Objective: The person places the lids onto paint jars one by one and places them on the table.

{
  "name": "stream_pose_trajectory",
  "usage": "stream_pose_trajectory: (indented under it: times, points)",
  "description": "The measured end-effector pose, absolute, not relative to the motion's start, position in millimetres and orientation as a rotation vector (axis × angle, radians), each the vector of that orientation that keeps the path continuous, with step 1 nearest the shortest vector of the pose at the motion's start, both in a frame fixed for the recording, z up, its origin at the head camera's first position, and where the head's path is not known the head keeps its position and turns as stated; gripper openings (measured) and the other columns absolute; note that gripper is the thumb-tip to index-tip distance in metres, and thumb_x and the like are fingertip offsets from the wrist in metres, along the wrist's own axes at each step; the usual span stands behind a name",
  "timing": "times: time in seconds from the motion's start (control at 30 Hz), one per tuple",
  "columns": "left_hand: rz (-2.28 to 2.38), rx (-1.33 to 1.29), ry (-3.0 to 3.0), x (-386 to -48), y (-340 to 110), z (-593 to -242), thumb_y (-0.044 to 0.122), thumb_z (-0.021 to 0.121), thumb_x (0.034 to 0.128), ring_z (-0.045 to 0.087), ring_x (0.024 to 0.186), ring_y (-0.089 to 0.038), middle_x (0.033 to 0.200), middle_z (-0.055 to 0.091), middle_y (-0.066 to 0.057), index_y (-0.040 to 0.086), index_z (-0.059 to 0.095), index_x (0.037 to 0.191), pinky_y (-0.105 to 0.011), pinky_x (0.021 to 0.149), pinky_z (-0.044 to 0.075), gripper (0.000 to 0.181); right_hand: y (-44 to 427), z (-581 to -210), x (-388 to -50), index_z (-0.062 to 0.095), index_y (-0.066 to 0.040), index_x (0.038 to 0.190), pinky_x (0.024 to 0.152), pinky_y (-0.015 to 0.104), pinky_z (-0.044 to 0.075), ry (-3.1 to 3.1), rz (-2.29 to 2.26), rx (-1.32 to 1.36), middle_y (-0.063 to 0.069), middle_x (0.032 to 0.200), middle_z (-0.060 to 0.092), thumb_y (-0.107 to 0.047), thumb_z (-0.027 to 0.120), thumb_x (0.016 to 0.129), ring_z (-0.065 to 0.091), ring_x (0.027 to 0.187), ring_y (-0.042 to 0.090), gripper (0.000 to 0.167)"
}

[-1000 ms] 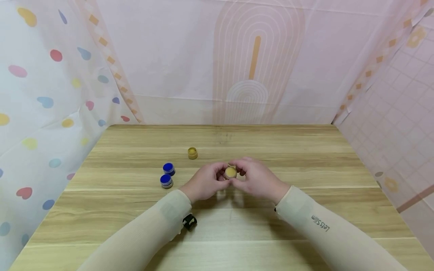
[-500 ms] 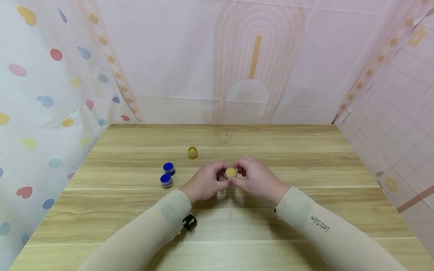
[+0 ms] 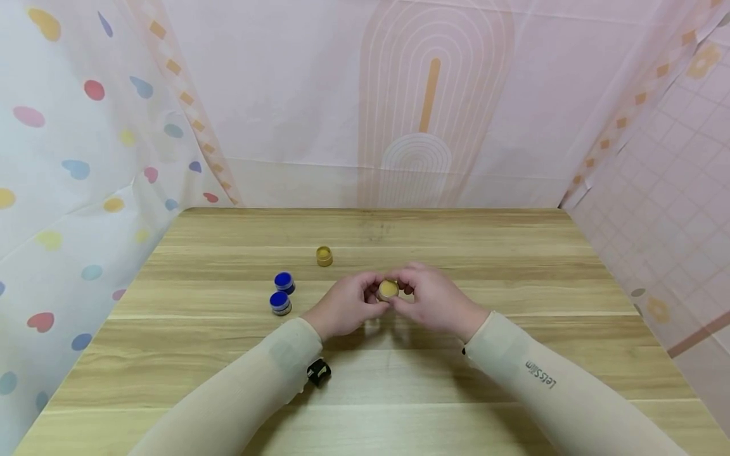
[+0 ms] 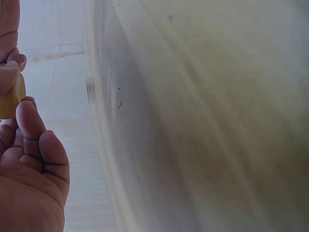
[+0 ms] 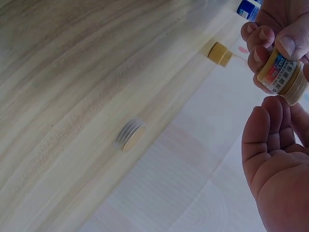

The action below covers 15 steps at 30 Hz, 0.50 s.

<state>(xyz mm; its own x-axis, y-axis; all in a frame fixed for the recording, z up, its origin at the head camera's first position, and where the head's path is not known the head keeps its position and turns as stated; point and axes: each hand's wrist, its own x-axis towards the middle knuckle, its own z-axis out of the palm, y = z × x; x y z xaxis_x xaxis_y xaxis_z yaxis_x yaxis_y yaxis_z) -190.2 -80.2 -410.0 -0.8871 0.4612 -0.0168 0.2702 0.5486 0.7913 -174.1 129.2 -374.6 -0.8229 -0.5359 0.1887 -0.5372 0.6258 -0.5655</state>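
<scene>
Near the middle of the table, in the head view, both hands are around a small yellow paint pot (image 3: 389,289). My left hand (image 3: 346,304) grips its side with thumb and fingers. My right hand (image 3: 436,299) pinches its rim between thumb and index finger. In the right wrist view, the pot (image 5: 279,73) shows a printed label and a clear, tan-looking end, which the right fingertips (image 5: 271,104) touch. The left wrist view catches only part of the yellow pot (image 4: 8,102) between the fingers.
Two blue-topped paint pots (image 3: 281,303) stand together left of the hands. Another yellow pot (image 3: 324,256) is farther back. In the right wrist view, a ridged clear piece with a peach top (image 5: 130,135) rests on the wooden table (image 3: 485,244). Patterned cloth hangs behind the table.
The right thumb and fingers shift slightly around the pot's rim. The left hand keeps its hold, and the other pots stay put.
</scene>
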Motion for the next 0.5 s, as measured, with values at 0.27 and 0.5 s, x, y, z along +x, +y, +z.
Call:
stream_pose_trajectory:
  times: [0.27, 0.5]
  points:
    - [1.257, 0.614, 2.546, -189.8, -80.0, -409.9, 0.021, 0.08, 0.0945, 0.061, 0.083, -0.013, 0.091, 0.067, 0.002, 0.015, 0.069, 0.112, -0.026, 0.074, 0.053, 0.021, 129.2, -375.5, -172.5, 0.072, -0.009, 0.113, 0.078, 0.03, 0.049, -2.901, 1.002, 0.817, 0.004, 0.099, 0.065, -0.031, 0.083, 0.092, 0.057, 0.089, 0.018, 0.033]
    - [1.226, 0.63, 2.572, -190.2, -79.3, -409.2, 0.022, 0.079, 0.0949, 0.062, 0.083, -0.013, 0.09, 0.067, 0.002, 0.014, 0.069, 0.114, -0.028, 0.077, 0.054, 0.024, 129.5, -375.2, -173.0, 0.07, -0.005, 0.129, 0.084, 0.031, 0.054, -2.823, 0.948, 0.949, 0.003, 0.113, 0.071, -0.02, 0.081, 0.093, 0.062, 0.096, 0.018, 0.04]
